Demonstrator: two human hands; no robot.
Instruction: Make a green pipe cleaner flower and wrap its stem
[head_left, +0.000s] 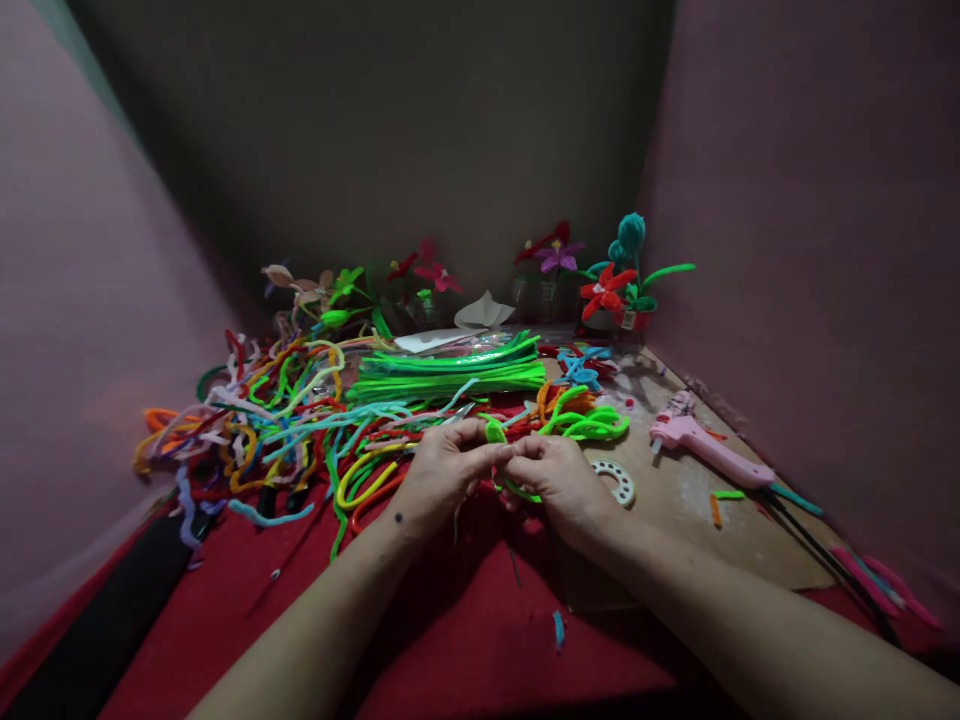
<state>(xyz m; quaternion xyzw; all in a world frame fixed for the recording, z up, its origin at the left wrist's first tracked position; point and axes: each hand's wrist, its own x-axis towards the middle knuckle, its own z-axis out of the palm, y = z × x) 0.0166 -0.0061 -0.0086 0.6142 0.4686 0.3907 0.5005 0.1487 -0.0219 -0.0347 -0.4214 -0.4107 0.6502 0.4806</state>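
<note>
My left hand (pixel 448 470) and my right hand (pixel 551 480) meet over the middle of the red cloth. Between them is a bright green pipe cleaner (pixel 495 431), bent over at its top and pinched in the fingers of both hands. Part of the green strand shows below my right fingers; the rest is hidden by the hands. Beside my right wrist lies a white ring with holes (pixel 615 483). Scissor blades (pixel 460 414) show just behind my left hand. A bunch of looped green pipe cleaners (pixel 592 418) rests beyond my right hand.
A pink glue gun (pixel 709 450) with a black cord lies on a brown board (pixel 750 540) to the right. Tangled coloured pipe cleaners (pixel 247 420) spread over the left. A bag of green pipe cleaners (pixel 450 372) lies behind. Pipe-cleaner flowers (pixel 604 291) stand along the back.
</note>
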